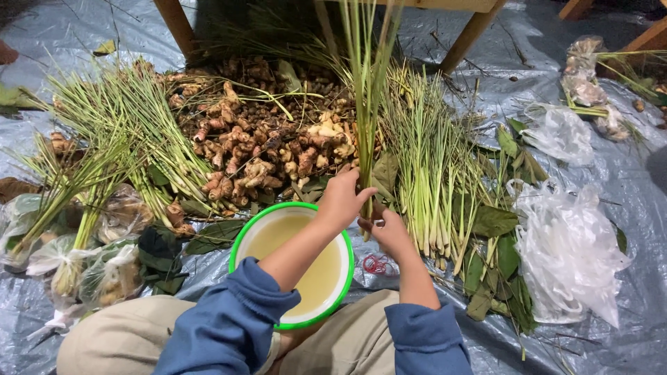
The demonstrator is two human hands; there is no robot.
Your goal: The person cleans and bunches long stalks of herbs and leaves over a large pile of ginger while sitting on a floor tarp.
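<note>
My left hand (342,198) grips a small upright bunch of green lemongrass stalks (366,83) near its base. Just below it, my right hand (389,232) closes on the bottom end of the same bunch. Both hands hover over the far rim of a cream bowl with a green rim (240,239) that sits between my knees. Several red rubber bands (377,264) lie on the sheet right beside the bowl, under my right wrist.
A pile of ginger and turmeric roots (257,139) lies beyond the bowl. Loose lemongrass (431,160) lies to the right, bundled lemongrass (111,139) to the left. Clear plastic bags (566,250) sit at right, dark leaves (493,222) underneath, wooden table legs (177,28) behind.
</note>
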